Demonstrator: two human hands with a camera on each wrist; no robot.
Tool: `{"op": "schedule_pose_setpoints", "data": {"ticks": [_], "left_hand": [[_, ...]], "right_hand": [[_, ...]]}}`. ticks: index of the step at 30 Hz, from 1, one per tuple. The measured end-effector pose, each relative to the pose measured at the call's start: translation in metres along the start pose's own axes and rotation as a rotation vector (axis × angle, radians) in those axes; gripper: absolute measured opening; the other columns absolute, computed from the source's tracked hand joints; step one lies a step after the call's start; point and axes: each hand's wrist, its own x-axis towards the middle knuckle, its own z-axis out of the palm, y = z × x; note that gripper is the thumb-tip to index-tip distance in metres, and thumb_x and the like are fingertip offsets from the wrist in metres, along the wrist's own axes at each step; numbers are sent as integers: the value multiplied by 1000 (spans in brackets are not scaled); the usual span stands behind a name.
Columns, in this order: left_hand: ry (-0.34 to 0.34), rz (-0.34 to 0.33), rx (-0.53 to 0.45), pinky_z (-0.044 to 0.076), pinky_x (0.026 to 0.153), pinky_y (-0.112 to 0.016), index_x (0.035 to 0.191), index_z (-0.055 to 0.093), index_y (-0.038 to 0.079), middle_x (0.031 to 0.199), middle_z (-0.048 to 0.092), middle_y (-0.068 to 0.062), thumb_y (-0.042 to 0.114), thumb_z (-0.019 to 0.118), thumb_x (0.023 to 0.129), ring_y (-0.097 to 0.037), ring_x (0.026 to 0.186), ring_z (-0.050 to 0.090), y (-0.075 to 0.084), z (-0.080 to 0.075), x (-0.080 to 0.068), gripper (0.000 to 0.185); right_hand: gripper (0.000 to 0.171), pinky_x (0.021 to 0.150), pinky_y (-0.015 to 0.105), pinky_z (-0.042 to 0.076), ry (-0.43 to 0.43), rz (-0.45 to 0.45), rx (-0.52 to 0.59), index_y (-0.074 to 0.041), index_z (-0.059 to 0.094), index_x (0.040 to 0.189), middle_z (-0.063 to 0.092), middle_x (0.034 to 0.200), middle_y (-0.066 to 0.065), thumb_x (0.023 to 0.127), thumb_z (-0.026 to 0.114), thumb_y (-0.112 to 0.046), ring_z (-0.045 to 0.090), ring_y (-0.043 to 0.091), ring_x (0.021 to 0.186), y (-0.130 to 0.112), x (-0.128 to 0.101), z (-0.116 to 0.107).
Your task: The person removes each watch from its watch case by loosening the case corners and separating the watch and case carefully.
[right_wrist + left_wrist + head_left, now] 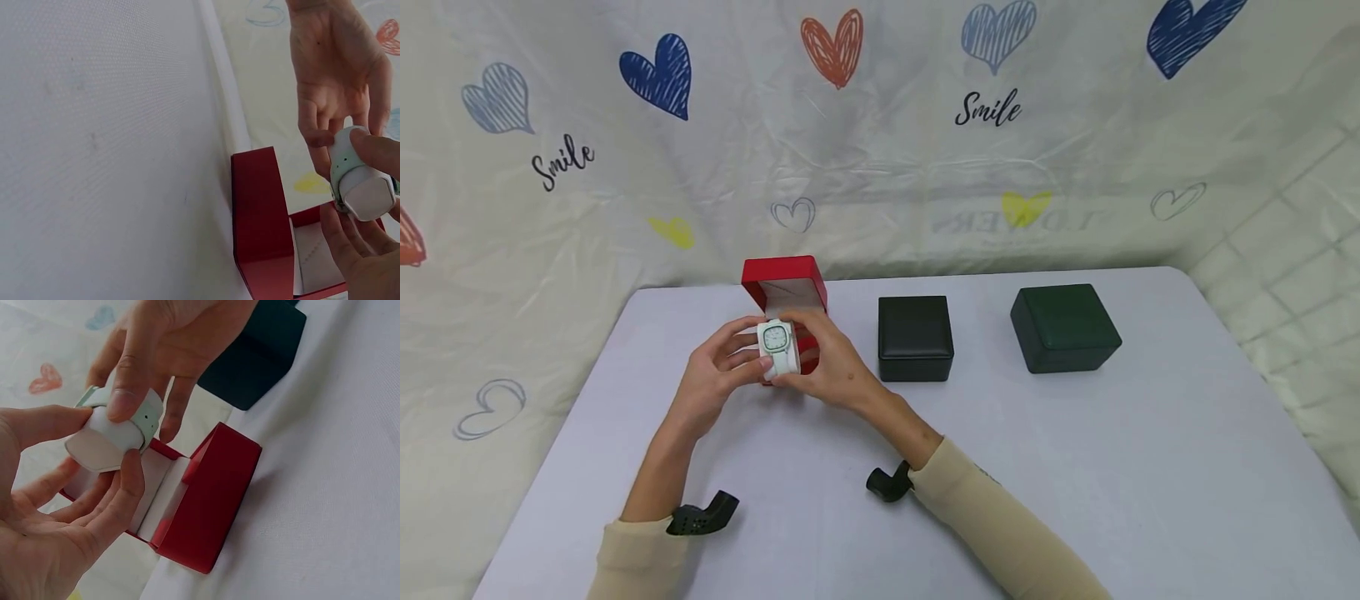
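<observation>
- I am working at a pale table (1075,467) that is standing in front of a cream backdrop (887,150) printed with hearts and the word Smile.
- A dark green box (1064,327) is sitting closed towards my right, and a black box (915,337) is sitting closed beside it, nearer the middle.
- A red box (784,287) is standing open just behind my hands, its pale lining showing.
- My right hand (831,362) is curling thumb and fingers around the white watch (777,343) and pinching its strap.
- My left hand (715,379) is half open, its thumb and fingertips pinching the other side of the watch.
- I am holding the watch, wrapped on its white cushion, just above the open red box, face towards me.
</observation>
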Motion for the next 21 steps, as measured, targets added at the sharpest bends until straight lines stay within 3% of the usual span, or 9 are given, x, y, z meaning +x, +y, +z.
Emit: {"op": "schedule_pose_setpoints", "data": {"ticks": [11, 21], "left_hand": [[-12, 13, -4, 63, 84, -26, 153, 47, 17, 139, 56, -11, 16, 71, 98, -20, 118, 65, -1, -2, 0, 59], [-34, 43, -36, 64, 83, -26, 152, 48, 17, 132, 55, -5, 12, 69, 98, -16, 110, 69, 1, -4, -1, 58]], "right_hand": [[77, 107, 50, 56, -5, -19, -31, -15, 50, 148, 53, 146, 6, 81, 89, -13, 50, 24, 136, 2, 0, 2], [82, 111, 45, 54, -26, -13, -57, -16, 47, 150, 54, 149, 3, 81, 90, -16, 50, 18, 137, 0, 1, 2]]}}
